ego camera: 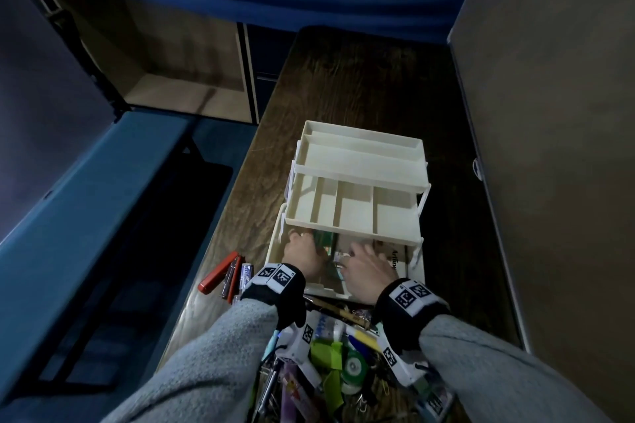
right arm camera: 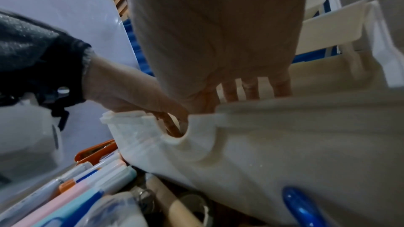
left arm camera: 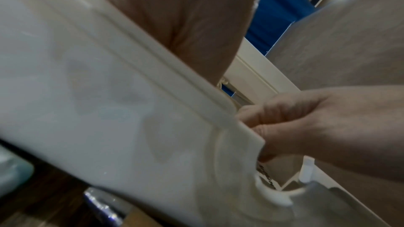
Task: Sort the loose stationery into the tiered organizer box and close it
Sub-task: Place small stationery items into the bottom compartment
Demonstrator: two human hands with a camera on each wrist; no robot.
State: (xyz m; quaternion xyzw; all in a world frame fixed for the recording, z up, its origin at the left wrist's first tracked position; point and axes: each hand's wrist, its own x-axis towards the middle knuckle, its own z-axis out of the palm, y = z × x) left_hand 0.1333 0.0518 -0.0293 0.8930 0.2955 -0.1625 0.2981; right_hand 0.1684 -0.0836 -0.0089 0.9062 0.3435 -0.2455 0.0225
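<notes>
The cream tiered organizer box (ego camera: 275, 244) stands open on the wooden table, its divided trays (ego camera: 354, 213) fanned up and back. Both hands are down in its bottom compartment. My left hand (ego camera: 302, 251) grips a green pack (ego camera: 323, 240) at the compartment's left side. My right hand (ego camera: 367, 264) lies with spread fingers (right arm camera: 251, 89) on a white box with printed letters (ego camera: 395, 259). The box's front wall (right arm camera: 284, 144) hides the fingertips in both wrist views. Loose stationery (ego camera: 330, 347) is heaped on the near side of the box, under my wrists.
A red stapler (ego camera: 218, 273) and a small silvery item (ego camera: 245, 273) lie left of the box, near the table's left edge. Pens (right arm camera: 87, 187) and a blue pen (right arm camera: 301, 208) crowd the box's front. A tall panel (ego camera: 549, 148) closes the right side.
</notes>
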